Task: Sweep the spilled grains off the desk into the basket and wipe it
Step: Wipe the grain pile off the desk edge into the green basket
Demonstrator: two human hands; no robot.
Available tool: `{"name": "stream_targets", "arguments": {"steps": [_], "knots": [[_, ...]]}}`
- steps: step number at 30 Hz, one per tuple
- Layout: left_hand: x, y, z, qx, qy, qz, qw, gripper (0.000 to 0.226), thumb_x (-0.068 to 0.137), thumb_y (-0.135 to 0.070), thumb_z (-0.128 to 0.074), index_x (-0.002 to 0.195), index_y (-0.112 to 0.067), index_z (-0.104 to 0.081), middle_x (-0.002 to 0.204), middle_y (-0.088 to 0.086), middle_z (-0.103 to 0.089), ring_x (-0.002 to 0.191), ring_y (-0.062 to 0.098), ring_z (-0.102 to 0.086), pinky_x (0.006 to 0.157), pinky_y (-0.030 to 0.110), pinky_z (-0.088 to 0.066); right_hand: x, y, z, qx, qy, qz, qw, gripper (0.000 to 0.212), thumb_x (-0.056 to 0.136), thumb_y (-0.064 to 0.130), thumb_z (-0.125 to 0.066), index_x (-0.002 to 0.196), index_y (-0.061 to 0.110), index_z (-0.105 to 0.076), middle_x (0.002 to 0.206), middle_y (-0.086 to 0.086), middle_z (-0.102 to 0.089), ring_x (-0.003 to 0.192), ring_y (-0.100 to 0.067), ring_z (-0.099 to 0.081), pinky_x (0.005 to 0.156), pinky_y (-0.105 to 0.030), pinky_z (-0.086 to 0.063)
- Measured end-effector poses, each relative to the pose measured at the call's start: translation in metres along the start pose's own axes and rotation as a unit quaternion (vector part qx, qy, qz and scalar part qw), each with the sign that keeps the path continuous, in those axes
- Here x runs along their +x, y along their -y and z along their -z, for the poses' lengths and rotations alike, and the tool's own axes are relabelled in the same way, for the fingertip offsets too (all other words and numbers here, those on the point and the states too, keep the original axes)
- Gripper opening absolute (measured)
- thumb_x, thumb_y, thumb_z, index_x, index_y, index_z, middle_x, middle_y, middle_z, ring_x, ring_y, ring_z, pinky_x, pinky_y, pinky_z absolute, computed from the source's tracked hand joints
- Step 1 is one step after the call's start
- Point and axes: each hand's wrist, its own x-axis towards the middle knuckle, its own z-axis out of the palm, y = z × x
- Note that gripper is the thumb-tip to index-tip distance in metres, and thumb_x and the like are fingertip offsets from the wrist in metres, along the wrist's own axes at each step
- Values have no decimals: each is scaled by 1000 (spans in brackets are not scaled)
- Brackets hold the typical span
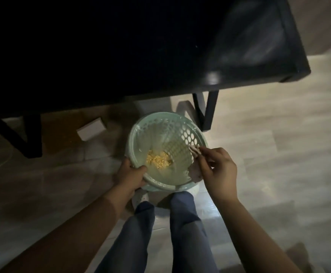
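Ahead of the right hand [217,170] stands a leg [210,113] of the overhanging desk [121,56]. Floor [279,154] lies open to that hand's right; a box [90,128] sits beyond the left hand [129,178].

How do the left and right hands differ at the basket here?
The left hand wraps its fingers round the basket rim at the near left; the right hand only pinches a pale item over the right rim. Both are at the basket's edge.

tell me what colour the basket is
Pale green basket, with oval holes in its wall and a clear liner inside; shows in the head view.
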Motion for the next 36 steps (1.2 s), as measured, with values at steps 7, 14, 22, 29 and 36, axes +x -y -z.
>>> {"name": "stream_targets", "arguments": {"steps": [7, 14, 22, 29, 36], "knots": [[52, 61, -46, 24, 3, -5, 1000, 38, 79, 2, -64, 110, -19, -55, 114, 12, -61, 94, 33, -63, 67, 49, -58, -22, -72, -2, -15, -38, -76, 996, 19, 86, 15, -67, 103, 20, -74, 85, 2, -62, 73, -13, -64, 70, -29, -54], [112, 128, -86, -4, -31, -8, 999, 39, 78, 2, -65, 114, -7, -54, 112, 19, -62, 94, 34, -64, 46, 26, -51, -19, -158, -28, -3, -26, -83, 996, 14, 86, 24, -72, 98, 20, -76, 83, 5, -64, 72, -9, -64, 68, -35, -56], [194, 137, -135, -105, -47, -62, 991, 37, 79, 5, -64, 111, -10, -55, 112, 11, -62, 89, 25, -63, 54, 36, -57, 26, -230, -70, -2, -15, -58, 998, 11, 88, 22, -70, 97, 23, -76, 82, 7, -63, 73, -4, -62, 68, -21, -52], [277, 101, -182, -223, -37, -88, 970, 39, 83, 5, -60, 117, -12, -53, 124, 12, -58, 107, 30, -59, 53, 34, -57, 67, -263, -107, 32, -25, -65, 997, 10, 89, 19, -68, 96, 18, -76, 83, 3, -64, 75, 5, -60, 60, 0, -39], [336, 51, -219, -268, -54, -91, 958, 45, 84, 4, -60, 127, -5, -49, 130, 19, -55, 106, 40, -58, 51, 41, -57, 110, -293, -138, 15, -21, -39, 999, 17, 90, 23, -64, 104, 27, -73, 87, 8, -64, 81, 2, -59, 71, -8, -45]]}}
